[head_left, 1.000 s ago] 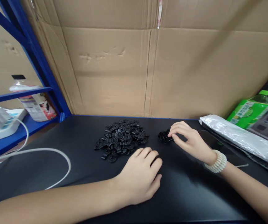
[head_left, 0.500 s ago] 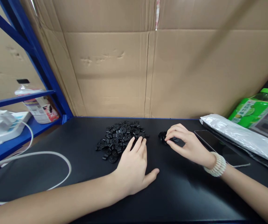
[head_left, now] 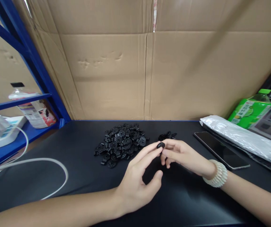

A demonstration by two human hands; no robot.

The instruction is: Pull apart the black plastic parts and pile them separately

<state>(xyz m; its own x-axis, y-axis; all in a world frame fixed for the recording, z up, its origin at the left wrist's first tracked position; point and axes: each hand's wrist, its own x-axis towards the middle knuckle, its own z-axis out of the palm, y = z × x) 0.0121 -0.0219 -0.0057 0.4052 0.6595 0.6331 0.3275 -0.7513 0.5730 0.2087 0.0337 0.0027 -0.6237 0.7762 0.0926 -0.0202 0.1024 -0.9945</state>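
Note:
Between the fingertips of both hands is a small round black plastic part (head_left: 160,145). My right hand (head_left: 183,156), with a beaded-looking pale band at the wrist, pinches it. My left hand (head_left: 141,176) reaches in from the left with fingers stretched out and thumb apart, its fingertips against the part's near left side. Left of the hands lies a large heap of black plastic parts (head_left: 122,142), many of them round with holes. A smaller group of black parts (head_left: 167,135) lies just beyond my right hand.
A phone (head_left: 220,149) lies at right, beside a silvery plastic package (head_left: 241,138). A green-capped bottle (head_left: 253,105) is behind it. At left, a white cable (head_left: 64,171) loops over the black tabletop (head_left: 83,173); a blue shelf (head_left: 42,130) holds a bottle (head_left: 35,110). Cardboard (head_left: 111,75) stands behind.
My right hand has drawn back from the small group of parts, now holding a round black part. My left hand has moved right, off the heap's edge, to meet it. The view shifted slightly.

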